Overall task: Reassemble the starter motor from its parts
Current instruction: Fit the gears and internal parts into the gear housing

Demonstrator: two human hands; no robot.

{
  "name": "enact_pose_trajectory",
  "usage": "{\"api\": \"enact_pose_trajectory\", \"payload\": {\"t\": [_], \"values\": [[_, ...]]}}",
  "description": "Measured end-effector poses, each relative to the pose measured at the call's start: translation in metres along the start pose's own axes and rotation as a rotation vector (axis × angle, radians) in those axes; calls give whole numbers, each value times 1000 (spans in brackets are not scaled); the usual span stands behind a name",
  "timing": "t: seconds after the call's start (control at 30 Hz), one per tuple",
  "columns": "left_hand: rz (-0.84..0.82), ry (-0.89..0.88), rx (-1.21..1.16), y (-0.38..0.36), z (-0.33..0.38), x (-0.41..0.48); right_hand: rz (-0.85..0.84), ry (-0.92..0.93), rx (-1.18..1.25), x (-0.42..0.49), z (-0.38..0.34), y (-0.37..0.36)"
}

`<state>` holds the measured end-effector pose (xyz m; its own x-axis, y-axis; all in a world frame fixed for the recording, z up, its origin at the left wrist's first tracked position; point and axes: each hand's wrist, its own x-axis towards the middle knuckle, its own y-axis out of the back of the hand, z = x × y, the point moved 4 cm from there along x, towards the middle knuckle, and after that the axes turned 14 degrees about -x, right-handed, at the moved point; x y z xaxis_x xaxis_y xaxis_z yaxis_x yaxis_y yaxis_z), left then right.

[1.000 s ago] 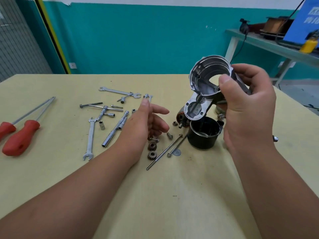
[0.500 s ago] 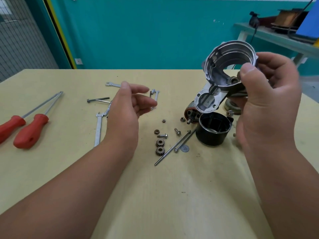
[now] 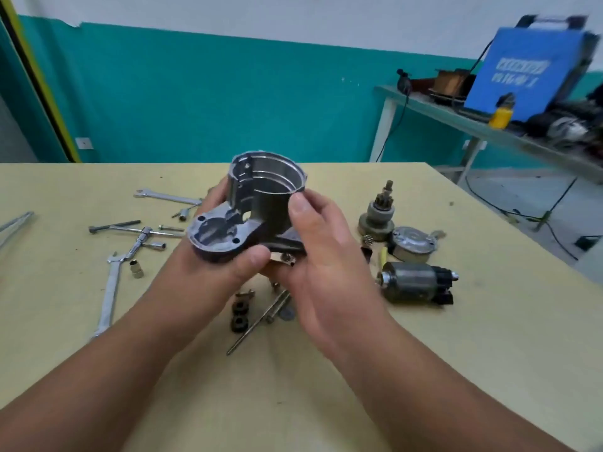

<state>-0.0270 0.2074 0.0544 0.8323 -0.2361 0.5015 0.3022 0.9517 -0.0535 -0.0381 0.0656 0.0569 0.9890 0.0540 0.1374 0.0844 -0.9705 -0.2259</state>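
Nearest me, through-bolt point(image 3: 257, 321) & 2 small gears point(image 3: 239, 316) lie on table point(image 3: 489, 353). Above them, drive-end housing point(image 3: 261, 203) is held off the table: L hand point(image 3: 202, 275) curled under its flange, R hand point(image 3: 326, 256) clamped on barrel, thumb on top. Solenoid point(image 3: 414, 282) to the R, pinion drive point(image 3: 378, 213) beyond.

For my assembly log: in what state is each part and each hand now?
housing: held above the table, open end up.
left hand: grips the housing's flange.
right hand: grips the housing's side.
solenoid: lying on its side.
pinion drive: standing upright.
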Motion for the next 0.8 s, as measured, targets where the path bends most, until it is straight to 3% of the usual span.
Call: {"api": "enact_pose_trajectory", "payload": {"t": [0.17, 0.3, 0.4, 0.47, 0.57, 0.8], "values": [[371, 89, -488, 20, -2, -3, -190, 196, -725, -12, -11, -11], [479, 190, -586, 29, -7, 0, -20, 305, -1248, 0, -45, 39], [469, 173, -554, 33, -8, 1, 156, 160, -1451, 3, -59, 103], [452, 167, -542, 33, -8, 0, 167, -14, -1603, -1, -53, 139], [464, 174, -547, 32, -8, -1, 60, -210, -1669, -17, -32, 166], [537, 187, -566, 38, -11, -1, 148, -241, -1621, -29, -30, 189]]}}
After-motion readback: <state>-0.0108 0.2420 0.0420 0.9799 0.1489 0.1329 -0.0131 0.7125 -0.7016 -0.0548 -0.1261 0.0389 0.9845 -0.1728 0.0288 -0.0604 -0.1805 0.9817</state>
